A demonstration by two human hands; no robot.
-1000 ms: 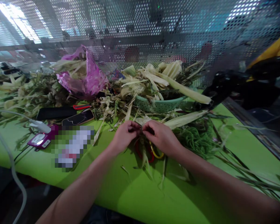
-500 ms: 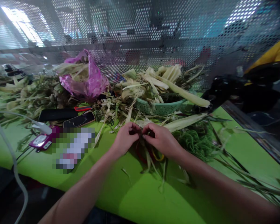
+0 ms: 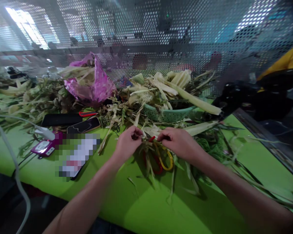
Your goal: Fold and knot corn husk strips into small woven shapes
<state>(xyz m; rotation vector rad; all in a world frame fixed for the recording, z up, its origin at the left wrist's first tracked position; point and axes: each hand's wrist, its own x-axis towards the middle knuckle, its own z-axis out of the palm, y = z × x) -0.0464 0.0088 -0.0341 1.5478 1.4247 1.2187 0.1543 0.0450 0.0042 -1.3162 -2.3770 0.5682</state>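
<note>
Nearest the cam, both forearms came in over the front edge of the lime-green table (image 3: 141, 208), w/ a few loose husk scraps on the cloth btwn them. Left hand (image 3: 127, 143) and right hand (image 3: 182, 143) sat slightly apart at table centre. Each had its fingertips pinched tight on 1 end of a thin leaf strip (image 3: 148, 139) stretched btwn them, just above the tabletop. Right under that strip lay scissors (image 3: 162, 159) w/ 1 red and 1 yellow handle loop, partly buried in husk bits; blades not visible. Just right of the right hand was a tangle of thin green stems (image 3: 210, 146). Off to the left, well apart from the hands, sat a purple gadget (image 3: 42, 147) w/ a white plug (image 3: 43, 132) and cable. A bit farther back lay a black phone (image 3: 60, 119) and a brown-edged phone (image 3: 82, 124), side by side. Behind the hands stood a teal basket (image 3: 169, 114) heaped w/ pale husks (image 3: 175, 84). Left of it was a pink plastic bag (image 3: 92, 84), also stuffed w/ husks. At the very back, a perforated metal screen (image 3: 146, 29) ran the full width.
</note>
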